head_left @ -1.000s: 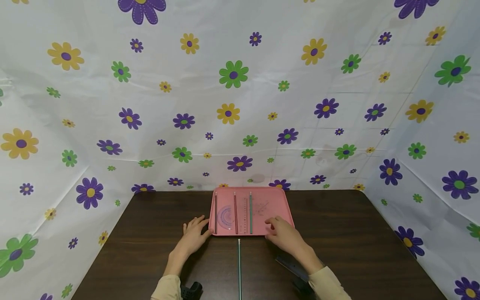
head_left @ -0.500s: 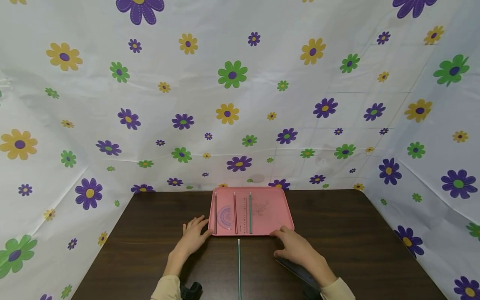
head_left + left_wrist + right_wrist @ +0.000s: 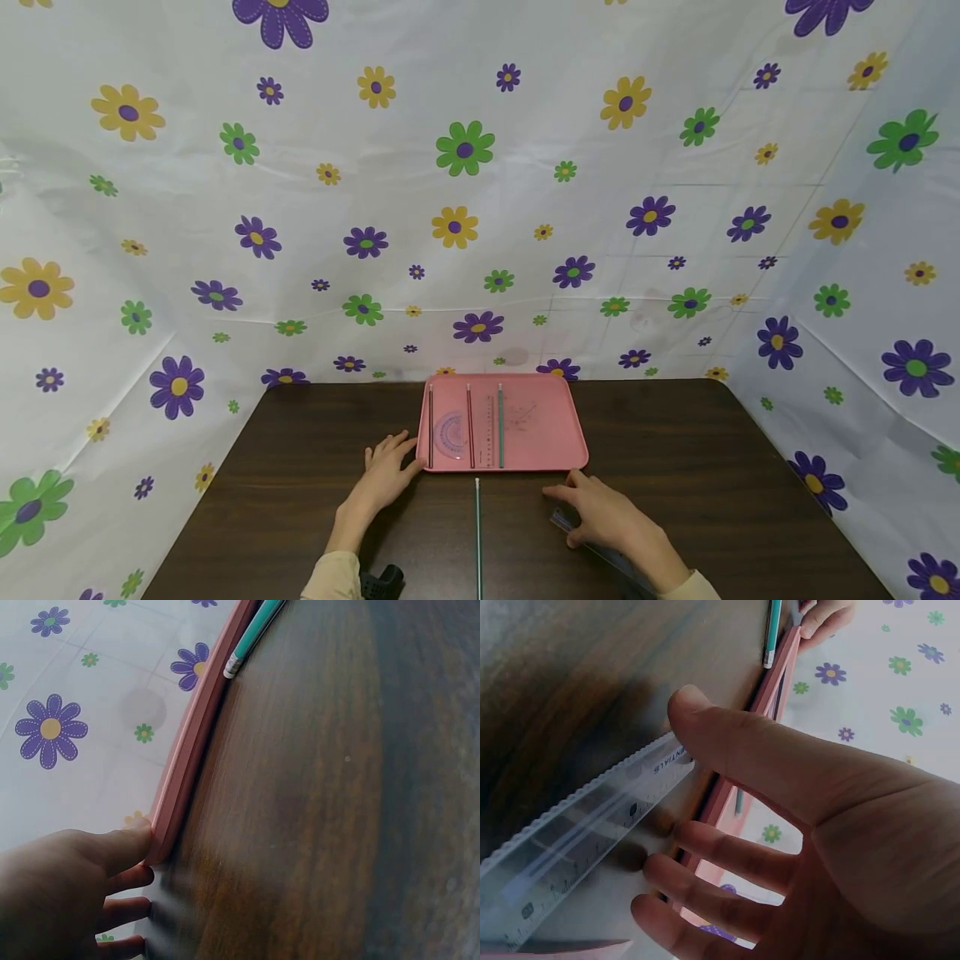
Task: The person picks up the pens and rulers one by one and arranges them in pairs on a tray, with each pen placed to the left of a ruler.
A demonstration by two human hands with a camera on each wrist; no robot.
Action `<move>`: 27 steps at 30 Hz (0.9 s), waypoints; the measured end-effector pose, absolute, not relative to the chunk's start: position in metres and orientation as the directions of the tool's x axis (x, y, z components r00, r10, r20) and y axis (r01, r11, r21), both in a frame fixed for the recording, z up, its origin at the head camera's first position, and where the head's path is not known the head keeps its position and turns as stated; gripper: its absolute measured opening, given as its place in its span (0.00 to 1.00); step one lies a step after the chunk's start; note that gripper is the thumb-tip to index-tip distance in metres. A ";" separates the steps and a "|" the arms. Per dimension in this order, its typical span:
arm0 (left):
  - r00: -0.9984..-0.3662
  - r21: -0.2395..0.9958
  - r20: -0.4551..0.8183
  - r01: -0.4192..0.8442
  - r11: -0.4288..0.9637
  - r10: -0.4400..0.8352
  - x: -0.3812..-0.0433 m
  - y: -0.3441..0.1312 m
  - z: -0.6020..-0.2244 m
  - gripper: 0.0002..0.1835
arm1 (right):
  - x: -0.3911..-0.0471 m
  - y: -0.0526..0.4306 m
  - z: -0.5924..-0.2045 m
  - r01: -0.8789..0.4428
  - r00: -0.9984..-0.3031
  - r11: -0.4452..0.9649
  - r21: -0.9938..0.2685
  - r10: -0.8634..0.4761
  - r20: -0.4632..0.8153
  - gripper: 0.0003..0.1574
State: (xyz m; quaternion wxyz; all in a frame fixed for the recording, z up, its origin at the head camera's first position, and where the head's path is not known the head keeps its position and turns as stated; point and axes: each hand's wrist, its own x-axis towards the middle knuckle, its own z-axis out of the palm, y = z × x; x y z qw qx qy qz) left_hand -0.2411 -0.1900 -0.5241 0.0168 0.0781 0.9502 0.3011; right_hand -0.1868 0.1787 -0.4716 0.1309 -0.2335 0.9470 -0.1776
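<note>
My left hand (image 3: 386, 473) rests at the front left corner of a pink tray (image 3: 551, 446); its thumb touches the rim and the other fingers extend along the side. In the right wrist view, my right hand (image 3: 757, 802) hovers with thumb and fingers apart around the end of a clear ruler (image 3: 592, 825) with a wavy edge. The thumb overlaps the ruler's end; whether it touches is unclear. From the head view, that ruler (image 3: 559, 520) lies slanted on the table, partly hidden under the hand and forearm. A green pencil (image 3: 478, 533) lies in front of the tray.
In the tray lie a black pencil (image 3: 431, 425), a protractor (image 3: 451, 435), a red pencil (image 3: 470, 425), a small clear ruler (image 3: 490, 429) and another green pencil (image 3: 501, 425). Faint dark marks show right of them. Flowered sheeting (image 3: 405, 183) surrounds the dark table (image 3: 690, 467).
My right hand has moved from above the tray's front right part back toward me and right, down to the ruler on the table. The left hand has stayed at the tray corner.
</note>
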 end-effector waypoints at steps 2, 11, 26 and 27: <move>-0.988 0.576 0.015 0.136 0.806 0.156 -0.241 -0.191 -0.524 0.27 | -0.185 0.179 -0.471 -0.400 -0.855 0.831 -0.387 -0.490 -0.170 0.46; -0.987 0.562 0.015 0.140 0.815 0.159 -0.242 -0.191 -0.525 0.27 | -0.178 0.176 -0.472 -0.394 -0.855 0.855 -0.339 -0.475 -0.205 0.43; -0.987 0.573 0.012 0.139 0.808 0.161 -0.243 -0.190 -0.525 0.28 | -0.179 0.175 -0.475 -0.343 -0.869 0.849 -0.403 -0.449 -0.207 0.42; -0.987 0.573 0.011 0.138 0.808 0.161 -0.243 -0.190 -0.525 0.28 | -0.179 0.176 -0.475 -0.340 -0.870 0.849 -0.404 -0.447 -0.207 0.42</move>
